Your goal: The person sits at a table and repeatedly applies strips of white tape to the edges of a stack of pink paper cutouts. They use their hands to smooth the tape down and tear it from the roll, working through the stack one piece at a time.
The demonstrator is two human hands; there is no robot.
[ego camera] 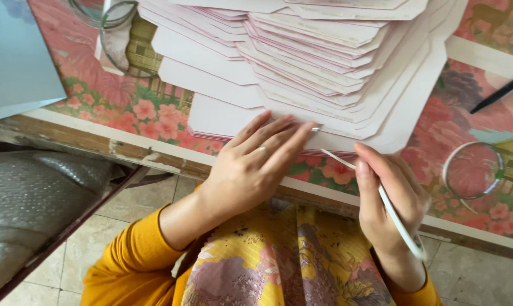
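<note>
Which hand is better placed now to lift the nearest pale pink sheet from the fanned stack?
Left hand: it lies flat on the nearest sheet. The right hand grips a thin white tool.

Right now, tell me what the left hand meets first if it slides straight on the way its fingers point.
The left hand already lies on the fanned pale pink envelopes; onward it likely meets more of them.

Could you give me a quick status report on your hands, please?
Left hand flat on card stack. Right hand holds thin white strip, tip at stack edge. Nothing in the way.

Beige tiled floor [92, 243] beneath flower-patterned table [137, 107]
</note>
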